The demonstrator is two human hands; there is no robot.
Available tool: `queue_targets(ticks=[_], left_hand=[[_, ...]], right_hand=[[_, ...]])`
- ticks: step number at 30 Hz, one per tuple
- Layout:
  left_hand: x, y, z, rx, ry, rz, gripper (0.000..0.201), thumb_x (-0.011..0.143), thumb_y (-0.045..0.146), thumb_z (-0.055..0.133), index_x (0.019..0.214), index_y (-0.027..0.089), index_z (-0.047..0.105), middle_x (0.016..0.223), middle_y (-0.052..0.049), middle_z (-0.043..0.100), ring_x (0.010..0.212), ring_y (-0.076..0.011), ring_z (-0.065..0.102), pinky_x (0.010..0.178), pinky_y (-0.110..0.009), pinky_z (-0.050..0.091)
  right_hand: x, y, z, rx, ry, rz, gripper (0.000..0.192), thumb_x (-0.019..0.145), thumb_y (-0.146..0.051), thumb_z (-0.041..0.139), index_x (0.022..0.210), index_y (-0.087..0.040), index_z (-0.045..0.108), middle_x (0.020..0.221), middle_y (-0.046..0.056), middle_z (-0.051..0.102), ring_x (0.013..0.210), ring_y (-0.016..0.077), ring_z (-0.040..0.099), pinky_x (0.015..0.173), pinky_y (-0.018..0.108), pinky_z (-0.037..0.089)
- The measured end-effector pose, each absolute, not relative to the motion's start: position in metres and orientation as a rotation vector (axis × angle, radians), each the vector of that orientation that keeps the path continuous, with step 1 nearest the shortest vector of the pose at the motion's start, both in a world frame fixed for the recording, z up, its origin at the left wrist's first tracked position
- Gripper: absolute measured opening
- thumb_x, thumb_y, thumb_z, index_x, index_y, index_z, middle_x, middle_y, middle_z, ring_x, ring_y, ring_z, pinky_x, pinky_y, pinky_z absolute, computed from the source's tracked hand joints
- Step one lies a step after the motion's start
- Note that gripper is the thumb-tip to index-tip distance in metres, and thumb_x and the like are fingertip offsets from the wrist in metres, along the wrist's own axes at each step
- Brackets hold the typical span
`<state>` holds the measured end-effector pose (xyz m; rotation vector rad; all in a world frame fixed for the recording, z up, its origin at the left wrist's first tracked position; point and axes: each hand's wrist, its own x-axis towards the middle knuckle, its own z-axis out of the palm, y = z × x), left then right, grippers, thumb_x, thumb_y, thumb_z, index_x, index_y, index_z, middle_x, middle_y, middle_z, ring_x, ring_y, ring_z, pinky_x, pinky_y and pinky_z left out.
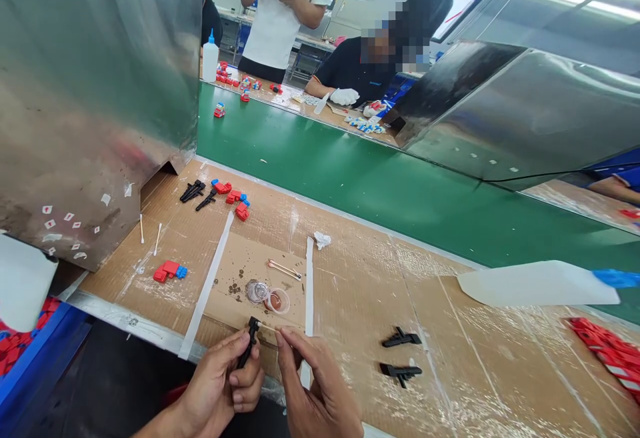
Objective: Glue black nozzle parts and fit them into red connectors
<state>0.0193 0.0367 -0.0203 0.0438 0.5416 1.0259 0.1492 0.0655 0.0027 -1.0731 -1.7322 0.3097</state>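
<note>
Black clip (249, 343) in left hand (220, 385), glue dishes (270, 297) beyond.

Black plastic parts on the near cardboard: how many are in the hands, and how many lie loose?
Held in the left hand: 1 black part
Loose at the right: 2
Loose at the far left: at least 2
Total: at least 5

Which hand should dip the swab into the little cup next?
Probably the right hand: it pinches the swab, just below the small cup. The left hand is occupied holding the black part.
</note>
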Motion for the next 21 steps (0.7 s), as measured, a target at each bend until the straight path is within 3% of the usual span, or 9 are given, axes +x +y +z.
queue_targets(ticks=[12, 21], left_hand=[[0.0207, 0.0379, -0.0176, 0.061, 0.56, 1.032, 0.031, 0.087, 0.046, 0.062, 0.081, 0.017, 0.054, 0.048, 0.011, 0.025, 0.041, -0.0054, 0.019, 0.043, -0.021, 0.012], [0.0215, 0.0382, -0.0151, 0.04, 0.567, 1.037, 0.033, 0.082, 0.047, 0.068, 0.079, 0.017, 0.055, 0.047, 0.011, 0.026, 0.041, -0.0051, 0.02, 0.043, -0.021, 0.012]], right_hand=[[0.1571, 0.0629, 0.0066, -1.096, -1.823, 0.357, 0.036, 0.08, -0.001, 0.067, 0.11, -0.021, 0.064, 0.09, 0.003, 0.072, 0.073, 0.0129, 0.067, 0.063, 0.022, 0.057], [0.1502, 0.0655, 0.005, -1.119, -1.745, 0.308, 0.028, 0.082, -0.004, 0.067, 0.106, -0.019, 0.066, 0.088, 0.002, 0.071, 0.074, 0.0112, 0.067, 0.065, 0.02, 0.055]])
